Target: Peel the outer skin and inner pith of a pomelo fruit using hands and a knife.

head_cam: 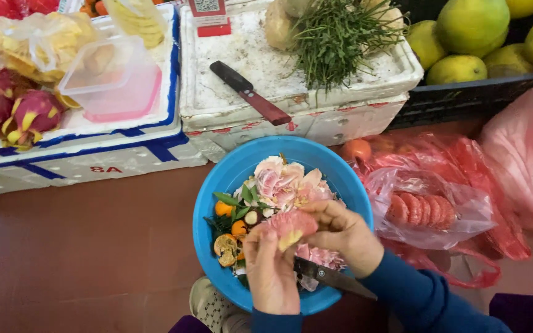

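My left hand [271, 271] and right hand [340, 231] both grip one pink pomelo segment [291, 227], fingertips pinched on its skin from either side so the membrane can be peeled back. It sits directly over the blue basin [229, 172], so scraps drop onto the heap of pink peelings [285, 182] already there, beside small orange fruits with green leaves [232, 213]. A knife [331, 277] lies under my wrists across the basin's near rim; I think it is tucked against my right palm, but the grip is hidden. Just to the right, a clear bag [427, 213] holds cleaned segments, kept apart from the waste. Further off, a second knife [251, 94] rests on a white foam box [316, 123] beside a bundle of greens [340, 37].
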